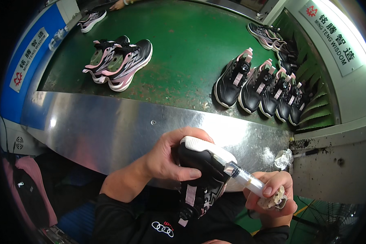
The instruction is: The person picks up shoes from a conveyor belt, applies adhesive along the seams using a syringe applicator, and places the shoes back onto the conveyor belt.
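Observation:
My left hand [173,156] is closed round the toe end of a black sneaker [203,166] with a white sole and pink trim, held up above the near edge of the metal ledge. In my right hand [274,193] is a clear syringe [248,180], slanting up and left. Its tip meets the seam between the white sole and the black upper, though whether it touches cannot be made out. A crumpled whitish wad [277,199] covers the syringe's rear end within my right fingers.
Beyond the metal ledge [110,118] lies a green conveyor belt [183,53]. Several black sneakers [230,81] stand in a row at its right, beside hanging green strips [321,103]. A grey-pink pair [130,65] sits left. Crumpled white paper [283,159] lies at the ledge's right end. Another person's hand [118,5] shows far off.

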Available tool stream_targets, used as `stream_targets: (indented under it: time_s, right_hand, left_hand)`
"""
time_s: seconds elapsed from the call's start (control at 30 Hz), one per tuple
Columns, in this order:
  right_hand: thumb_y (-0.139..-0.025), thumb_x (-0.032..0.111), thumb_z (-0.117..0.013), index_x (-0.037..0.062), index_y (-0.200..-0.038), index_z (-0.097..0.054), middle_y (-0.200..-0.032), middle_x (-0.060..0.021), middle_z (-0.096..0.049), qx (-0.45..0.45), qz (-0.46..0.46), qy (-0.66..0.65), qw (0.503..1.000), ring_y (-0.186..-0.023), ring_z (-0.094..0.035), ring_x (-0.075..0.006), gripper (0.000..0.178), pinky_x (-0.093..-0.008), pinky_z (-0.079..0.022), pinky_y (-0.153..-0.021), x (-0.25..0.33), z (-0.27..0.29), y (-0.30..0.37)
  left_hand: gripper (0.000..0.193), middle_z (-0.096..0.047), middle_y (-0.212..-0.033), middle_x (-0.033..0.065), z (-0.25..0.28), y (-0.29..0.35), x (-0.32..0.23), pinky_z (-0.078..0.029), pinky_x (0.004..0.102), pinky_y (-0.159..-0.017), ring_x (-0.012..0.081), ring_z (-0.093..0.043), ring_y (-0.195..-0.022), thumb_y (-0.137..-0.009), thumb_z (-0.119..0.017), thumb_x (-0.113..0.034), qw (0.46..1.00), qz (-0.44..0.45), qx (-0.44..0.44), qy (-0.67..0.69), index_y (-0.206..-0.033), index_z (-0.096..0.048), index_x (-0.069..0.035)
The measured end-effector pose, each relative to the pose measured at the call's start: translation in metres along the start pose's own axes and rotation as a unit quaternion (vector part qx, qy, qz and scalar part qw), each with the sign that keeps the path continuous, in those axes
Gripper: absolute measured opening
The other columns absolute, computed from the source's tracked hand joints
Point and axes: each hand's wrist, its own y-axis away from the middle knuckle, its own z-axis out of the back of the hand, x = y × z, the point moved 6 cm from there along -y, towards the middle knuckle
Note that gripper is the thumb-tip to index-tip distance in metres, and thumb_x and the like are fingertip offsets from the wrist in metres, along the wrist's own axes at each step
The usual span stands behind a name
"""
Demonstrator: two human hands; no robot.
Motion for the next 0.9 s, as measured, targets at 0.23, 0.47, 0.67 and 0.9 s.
stream_targets:
  time_s: [0.23, 0.47, 0.67, 0.9]
  right_hand:
    - [-0.076, 0.054, -0.068, -0.0016, -0.101, -0.060, -0.075, -0.0186, -0.061, -0.050, -0.007, 0.036, 0.998, -0.068, -0.061, -0.0245, 0.061, -0.0319, -0.046, -0.060, -0.002, 0.009, 0.008]
    - [-0.077, 0.053, -0.068, -0.0016, -0.099, -0.061, -0.074, -0.0186, -0.063, -0.046, 0.012, 0.088, 0.995, -0.065, -0.057, -0.0201, 0.060, -0.0294, -0.043, -0.056, -0.011, 0.021, 0.019]
    - [-0.078, 0.049, -0.069, -0.0017, -0.101, -0.062, -0.079, -0.0168, -0.066, -0.058, 0.030, 0.091, 0.994, -0.067, -0.053, -0.0184, 0.056, -0.0298, -0.042, -0.060, -0.025, 0.031, 0.033]
    - [-0.079, 0.041, -0.071, -0.0032, -0.103, -0.061, -0.086, -0.0159, -0.066, -0.043, 0.032, 0.082, 0.995, -0.070, -0.053, -0.0193, 0.051, -0.0304, -0.040, -0.060, -0.040, 0.036, 0.046]
  left_hand:
    - [0.057, -0.060, -0.105, 0.0068, 0.012, 0.000, 0.006, -0.044, 0.0299, -0.089, 0.0147, -0.057, -0.100, -0.064, -0.074, -0.002, 0.999, 0.020, -0.047, 0.007, -0.117, -0.052, -0.002]
    - [0.060, -0.061, -0.102, 0.0057, 0.025, -0.001, 0.013, -0.046, 0.0297, -0.087, 0.0148, -0.058, -0.096, -0.061, -0.076, -0.009, 0.991, 0.054, -0.119, 0.009, -0.116, -0.052, -0.003]
    - [0.065, -0.059, -0.105, 0.0064, 0.037, 0.000, 0.016, -0.046, 0.0307, -0.088, 0.0167, -0.058, -0.097, -0.060, -0.076, -0.014, 0.979, 0.076, -0.188, 0.024, -0.119, -0.050, -0.003]
    - [0.061, -0.061, -0.107, 0.0135, 0.044, -0.009, 0.024, -0.050, 0.0369, -0.089, 0.0241, -0.061, -0.099, -0.066, -0.073, -0.016, 0.980, 0.078, -0.161, 0.085, -0.119, -0.050, 0.000]
